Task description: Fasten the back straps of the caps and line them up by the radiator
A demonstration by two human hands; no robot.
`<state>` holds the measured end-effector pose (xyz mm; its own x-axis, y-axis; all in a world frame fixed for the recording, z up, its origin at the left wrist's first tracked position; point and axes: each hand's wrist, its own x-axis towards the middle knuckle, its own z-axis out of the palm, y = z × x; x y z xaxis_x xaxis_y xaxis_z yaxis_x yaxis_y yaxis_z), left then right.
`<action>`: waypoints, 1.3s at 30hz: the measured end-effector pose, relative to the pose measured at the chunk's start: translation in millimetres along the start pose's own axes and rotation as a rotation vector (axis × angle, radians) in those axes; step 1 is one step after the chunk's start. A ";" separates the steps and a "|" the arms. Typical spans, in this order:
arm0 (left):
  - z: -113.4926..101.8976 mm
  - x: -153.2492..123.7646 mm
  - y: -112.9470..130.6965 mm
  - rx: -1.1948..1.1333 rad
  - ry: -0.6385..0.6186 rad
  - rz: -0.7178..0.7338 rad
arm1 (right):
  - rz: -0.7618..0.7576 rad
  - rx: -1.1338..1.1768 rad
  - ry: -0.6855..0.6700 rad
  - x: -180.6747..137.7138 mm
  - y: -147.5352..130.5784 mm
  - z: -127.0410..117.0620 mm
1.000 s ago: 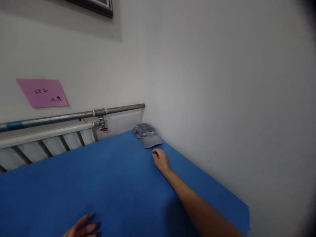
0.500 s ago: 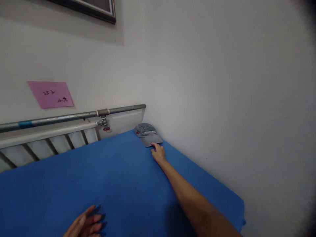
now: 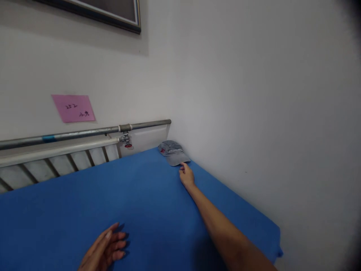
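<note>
A grey baseball cap with a red mark on its side lies in the far corner of a blue bed sheet, against the wall. My right hand is stretched far out and pinches the front edge of the cap's brim with its fingertips. My left hand rests low on the sheet near the bottom of the view, its fingers loosely apart and holding nothing.
A metal pipe with a red valve runs along the wall above a white slatted headboard. A pink paper note and a framed picture hang on the wall. The right wall borders the bed closely.
My right hand moved forward from short of the cap to its brim and closed on the edge. My left hand came further into view on the sheet.
</note>
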<state>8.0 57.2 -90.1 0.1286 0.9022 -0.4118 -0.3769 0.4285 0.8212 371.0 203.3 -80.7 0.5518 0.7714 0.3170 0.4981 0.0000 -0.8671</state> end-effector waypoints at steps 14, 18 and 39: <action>-19.8 -28.8 47.0 -0.153 0.521 0.448 | -0.337 -0.183 -0.583 -89.8 -52.0 12.1; -62.3 -58.3 53.0 -0.299 0.794 0.569 | -0.481 -0.206 -0.704 -116.9 -60.0 24.1; -71.2 -97.9 76.0 -0.319 0.703 0.754 | -0.478 -0.071 -0.700 -121.6 -62.4 24.0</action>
<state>-98.5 -2.0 -15.5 -0.7543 0.6536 -0.0612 -0.3733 -0.3504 0.8590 256.8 124.8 -74.3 -0.2584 0.9143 0.3119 0.6262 0.4044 -0.6666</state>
